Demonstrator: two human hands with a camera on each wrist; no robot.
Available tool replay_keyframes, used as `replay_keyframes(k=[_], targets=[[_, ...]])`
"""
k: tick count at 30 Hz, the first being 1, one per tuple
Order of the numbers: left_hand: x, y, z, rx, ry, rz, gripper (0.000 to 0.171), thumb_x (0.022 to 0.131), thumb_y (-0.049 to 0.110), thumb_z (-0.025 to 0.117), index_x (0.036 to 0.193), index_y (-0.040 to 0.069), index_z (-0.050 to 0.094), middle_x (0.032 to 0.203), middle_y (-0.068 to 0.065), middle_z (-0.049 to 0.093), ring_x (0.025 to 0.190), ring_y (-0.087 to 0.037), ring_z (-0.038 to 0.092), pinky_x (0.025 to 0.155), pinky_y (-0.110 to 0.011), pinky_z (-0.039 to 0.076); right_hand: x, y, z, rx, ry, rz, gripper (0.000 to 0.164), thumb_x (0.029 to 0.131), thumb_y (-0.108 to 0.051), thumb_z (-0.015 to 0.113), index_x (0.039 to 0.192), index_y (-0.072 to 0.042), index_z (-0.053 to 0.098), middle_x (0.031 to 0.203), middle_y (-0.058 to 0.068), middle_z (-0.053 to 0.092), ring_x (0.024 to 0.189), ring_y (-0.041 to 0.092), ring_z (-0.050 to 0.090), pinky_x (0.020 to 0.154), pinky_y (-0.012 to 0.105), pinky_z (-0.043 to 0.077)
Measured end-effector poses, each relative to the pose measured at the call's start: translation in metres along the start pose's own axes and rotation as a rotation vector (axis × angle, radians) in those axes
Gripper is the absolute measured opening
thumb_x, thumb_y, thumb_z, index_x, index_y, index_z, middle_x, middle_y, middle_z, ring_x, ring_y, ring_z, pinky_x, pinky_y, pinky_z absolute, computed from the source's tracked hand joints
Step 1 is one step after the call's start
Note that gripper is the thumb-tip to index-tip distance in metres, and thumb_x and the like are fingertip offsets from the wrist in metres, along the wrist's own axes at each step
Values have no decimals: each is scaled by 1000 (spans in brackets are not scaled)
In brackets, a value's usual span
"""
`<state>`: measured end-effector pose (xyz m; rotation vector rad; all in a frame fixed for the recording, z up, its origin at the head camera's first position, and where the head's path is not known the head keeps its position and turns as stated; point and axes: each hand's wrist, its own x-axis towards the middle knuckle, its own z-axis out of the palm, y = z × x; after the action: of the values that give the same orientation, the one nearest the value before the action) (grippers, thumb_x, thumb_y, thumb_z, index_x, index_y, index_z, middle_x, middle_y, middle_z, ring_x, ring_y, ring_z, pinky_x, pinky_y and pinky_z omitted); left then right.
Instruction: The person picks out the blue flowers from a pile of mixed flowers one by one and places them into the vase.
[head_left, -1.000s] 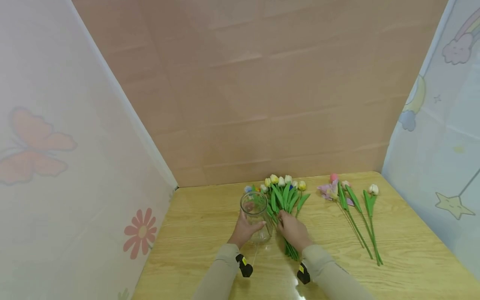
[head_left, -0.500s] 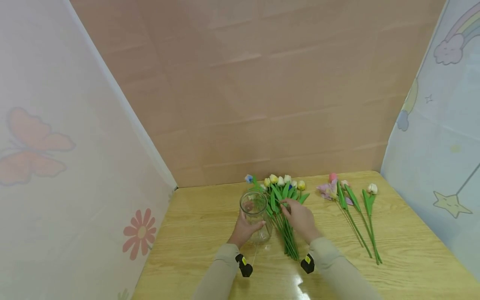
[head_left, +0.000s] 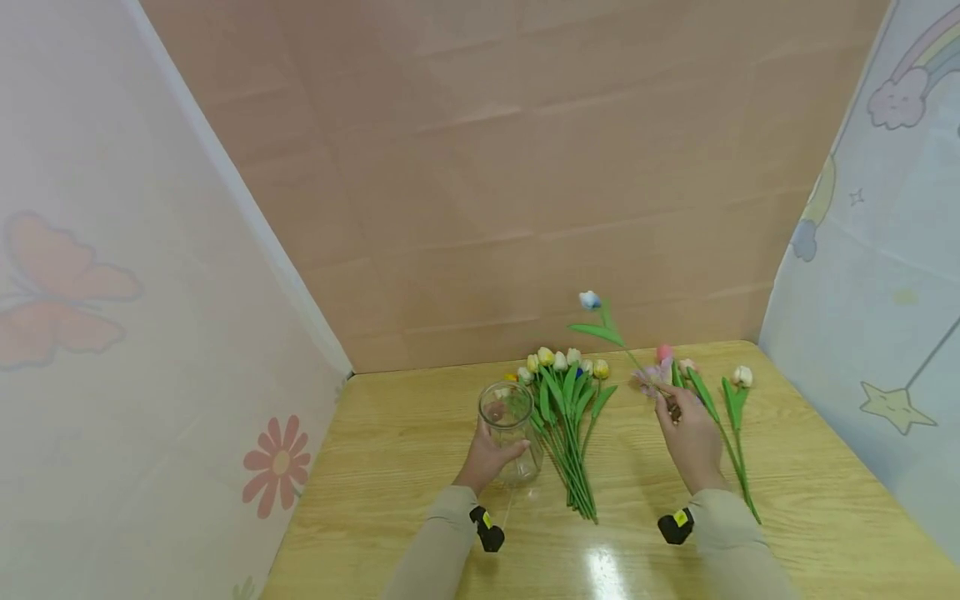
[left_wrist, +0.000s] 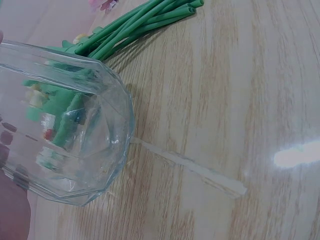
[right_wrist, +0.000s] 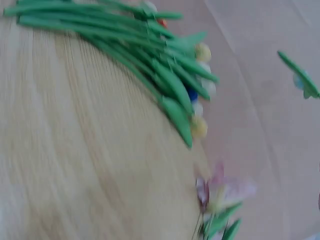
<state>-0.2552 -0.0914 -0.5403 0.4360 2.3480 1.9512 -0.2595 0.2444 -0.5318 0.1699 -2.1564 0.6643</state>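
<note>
My left hand (head_left: 486, 462) grips a clear glass jar (head_left: 524, 468) from its left side, thumb across the front. The jar's wide mouth faces up, and its faceted base fills the left of the left wrist view. My right hand (head_left: 692, 443) pinches the stem of a blue-and-white artificial tulip (head_left: 589, 300), raised above the table and leaning left, its bloom against the brown backdrop. In the right wrist view only part of its green leaf (right_wrist: 300, 75) shows. Just right of the jar lies a bunch of yellow and white tulips (head_left: 570, 421), stems toward me.
Beyond my right hand lie a purple flower (head_left: 649, 382), a pink tulip (head_left: 664, 353) and a white tulip (head_left: 742, 377). A pale strip (left_wrist: 195, 170) runs along the wooden table (head_left: 390, 442) from the jar's base. Brown backdrop (head_left: 465, 208) rises behind; printed walls flank both sides.
My right hand has left the bunch and moved right, lifting the blue-and-white tulip up from beside the other tulips. My left hand and the jar have stayed in place.
</note>
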Motion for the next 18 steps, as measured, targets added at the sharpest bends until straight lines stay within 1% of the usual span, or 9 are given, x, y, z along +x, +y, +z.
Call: replay_keyframes(k=[3, 5, 9, 11, 14, 18], targets=[[0, -1, 0, -1, -3, 13, 80, 79, 35, 71, 139, 14, 22, 142, -11, 27, 131, -27, 18, 100, -57, 27, -7, 17, -14, -53, -7, 120, 19, 86, -13, 62, 104, -5, 62, 72, 4, 58, 56, 17, 51, 36, 34, 39], [0, -1, 0, 1, -5, 17, 81, 79, 35, 71, 139, 13, 22, 142, -13, 26, 131, -29, 18, 100, -58, 26, -12, 27, -22, -80, -15, 190, 19, 88, -15, 59, 104, -5, 62, 72, 6, 59, 56, 20, 52, 36, 35, 38], [0, 0, -1, 1, -3, 22, 79, 80, 34, 71, 139, 13, 22, 142, -13, 27, 130, -29, 19, 100, -58, 26, -24, 46, -33, -121, -53, 293, 22, 91, -19, 54, 106, -5, 62, 76, 10, 61, 54, 21, 52, 34, 35, 37], [0, 0, -1, -3, -3, 28, 79, 80, 33, 70, 139, 13, 22, 142, -14, 27, 130, -30, 19, 99, -59, 26, -29, 53, -36, -129, -97, 344, 23, 92, -20, 52, 109, -5, 61, 80, 12, 61, 49, 19, 50, 33, 34, 36], [0, 0, -1, -9, -3, 30, 79, 80, 32, 71, 139, 13, 22, 142, -15, 27, 130, -31, 19, 99, -59, 25, -37, 62, -40, -147, -194, 415, 26, 94, -22, 48, 111, -5, 59, 84, 15, 61, 43, 17, 45, 31, 35, 34], [1, -2, -1, -14, -5, 15, 76, 79, 33, 71, 138, 20, 24, 143, -13, 25, 130, -29, 19, 100, -59, 26, -44, 69, -46, -150, -351, 490, 31, 96, -22, 43, 114, 0, 54, 82, 15, 61, 43, 16, 43, 33, 35, 35]])
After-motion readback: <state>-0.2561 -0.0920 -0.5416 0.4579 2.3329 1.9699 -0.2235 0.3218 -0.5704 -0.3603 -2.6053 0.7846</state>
